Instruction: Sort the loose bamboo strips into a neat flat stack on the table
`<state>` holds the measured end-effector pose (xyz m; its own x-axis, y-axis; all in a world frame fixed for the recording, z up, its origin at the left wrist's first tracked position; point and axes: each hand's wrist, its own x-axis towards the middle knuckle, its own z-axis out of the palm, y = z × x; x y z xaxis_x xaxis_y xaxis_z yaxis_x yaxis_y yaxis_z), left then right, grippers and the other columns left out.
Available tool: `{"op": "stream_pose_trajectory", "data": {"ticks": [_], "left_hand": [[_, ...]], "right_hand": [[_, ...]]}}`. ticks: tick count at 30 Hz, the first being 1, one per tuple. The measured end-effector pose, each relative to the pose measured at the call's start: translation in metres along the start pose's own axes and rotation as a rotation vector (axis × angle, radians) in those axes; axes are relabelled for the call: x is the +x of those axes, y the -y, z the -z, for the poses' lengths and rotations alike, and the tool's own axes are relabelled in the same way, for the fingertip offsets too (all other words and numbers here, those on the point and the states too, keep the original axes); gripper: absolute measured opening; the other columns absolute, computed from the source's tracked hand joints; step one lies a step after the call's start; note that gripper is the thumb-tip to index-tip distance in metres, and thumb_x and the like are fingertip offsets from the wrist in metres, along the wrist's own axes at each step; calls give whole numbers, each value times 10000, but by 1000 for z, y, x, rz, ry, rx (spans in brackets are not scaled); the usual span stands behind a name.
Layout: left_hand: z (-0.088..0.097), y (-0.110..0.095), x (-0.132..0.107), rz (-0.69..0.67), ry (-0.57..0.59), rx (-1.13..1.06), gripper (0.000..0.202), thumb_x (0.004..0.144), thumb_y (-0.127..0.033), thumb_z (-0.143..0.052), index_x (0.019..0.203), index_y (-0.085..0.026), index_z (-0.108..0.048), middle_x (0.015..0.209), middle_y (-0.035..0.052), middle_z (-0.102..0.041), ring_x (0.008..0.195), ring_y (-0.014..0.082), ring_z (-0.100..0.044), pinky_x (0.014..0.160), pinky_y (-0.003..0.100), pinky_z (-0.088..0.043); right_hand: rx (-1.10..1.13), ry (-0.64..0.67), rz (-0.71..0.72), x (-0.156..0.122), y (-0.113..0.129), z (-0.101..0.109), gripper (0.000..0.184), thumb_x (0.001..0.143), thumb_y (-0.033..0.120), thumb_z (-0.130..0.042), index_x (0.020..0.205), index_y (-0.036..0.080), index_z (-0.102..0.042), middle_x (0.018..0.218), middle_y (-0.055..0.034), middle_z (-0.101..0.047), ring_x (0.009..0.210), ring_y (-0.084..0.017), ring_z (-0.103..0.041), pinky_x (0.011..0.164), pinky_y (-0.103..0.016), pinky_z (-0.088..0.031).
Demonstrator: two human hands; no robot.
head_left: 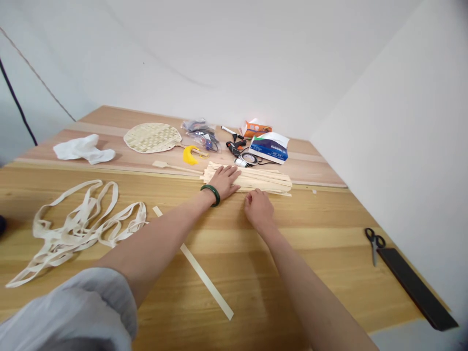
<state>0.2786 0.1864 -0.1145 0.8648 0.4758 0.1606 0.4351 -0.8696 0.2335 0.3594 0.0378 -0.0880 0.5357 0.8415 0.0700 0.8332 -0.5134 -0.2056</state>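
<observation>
Now, left hand (224, 181) flat open on bamboo strips (265, 180), right hand (259, 207) at their edge, grip unclear

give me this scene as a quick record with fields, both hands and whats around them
left hand: flat, fingers spread, on the bundle of thin wooden strips; green bangle on the wrist
right hand: at the bundle's near edge, fingers curled, grip unclear
loose strip: alone on the table, nearer the person
left side: tangle of cloth loops
far side: woven fan
right edge: scissors
</observation>
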Motion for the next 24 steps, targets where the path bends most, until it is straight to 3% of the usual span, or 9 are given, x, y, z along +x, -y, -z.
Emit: {"op": "stream_pose_trajectory", "data": {"ticks": [6, 10, 13, 16, 18, 21, 24], "left_hand": [[4, -2, 1, 10, 28, 19, 573, 939, -365, -509, 1469, -171, -410, 1574, 125, -364, 1477, 267, -287, 1214, 491, -196], [13, -9, 3, 24, 50, 43, 600, 951, -462, -457, 1485, -196, -393, 1584, 118, -345, 1487, 290, -259, 1219, 527, -145], [17, -14, 6, 2, 75, 66, 787, 865, -587, -566, 1517, -215, -330, 1608, 109, -294, 1510, 310, -182, 1224, 553, -45], [15, -16, 9, 5, 103, 82, 962, 754, -581, -720, 1532, -220, -285, 1617, 127, -267, 1507, 335, -177, 1223, 567, -55], [11, -15, 12, 37, 100, 89, 890, 793, -541, -712, 1515, -207, -314, 1607, 151, -276, 1486, 355, -225, 1207, 596, -128], [8, -13, 16, 65, 75, 100, 624, 900, -464, -626, 1435, -208, -431, 1552, 137, -354, 1414, 351, -351, 1152, 626, -266], [9, -11, 16, 63, 54, 109, 514, 921, -413, -615, 1374, -202, -491, 1487, 124, -427, 1339, 327, -440, 1099, 601, -366]], "right_hand": [[106, 23, 13, -18, 9, 6, 146, 924, 199, -521, 857, 210, -650, 994, -35, -666, 948, -182, -575, 720, -273, -393], [145, 5, -36, -24, 7, 4, 175, 946, 204, -494, 897, 212, -662, 999, -34, -671, 917, -171, -588, 682, -270, -388], [154, -19, -51, -26, 4, -1, 196, 960, 218, -482, 971, 221, -677, 1057, -51, -674, 1006, -198, -571, 713, -285, -405], [158, -27, -46, -28, 5, -6, 213, 963, 219, -474, 992, 210, -685, 1104, -73, -666, 1079, -227, -540, 765, -308, -422], [165, -15, -38, -28, 7, -8, 213, 955, 205, -477, 942, 197, -690, 1075, -82, -671, 1078, -235, -536, 790, -316, -428], [192, 12, -10, -32, 13, -7, 203, 932, 176, -496, 864, 202, -685, 1020, -74, -679, 1063, -225, -538, 809, -305, -433], [239, 41, 25, -45, 17, -1, 179, 905, 158, -520, 817, 210, -666, 973, -52, -684, 1028, -204, -557, 824, -285, -441]]}}
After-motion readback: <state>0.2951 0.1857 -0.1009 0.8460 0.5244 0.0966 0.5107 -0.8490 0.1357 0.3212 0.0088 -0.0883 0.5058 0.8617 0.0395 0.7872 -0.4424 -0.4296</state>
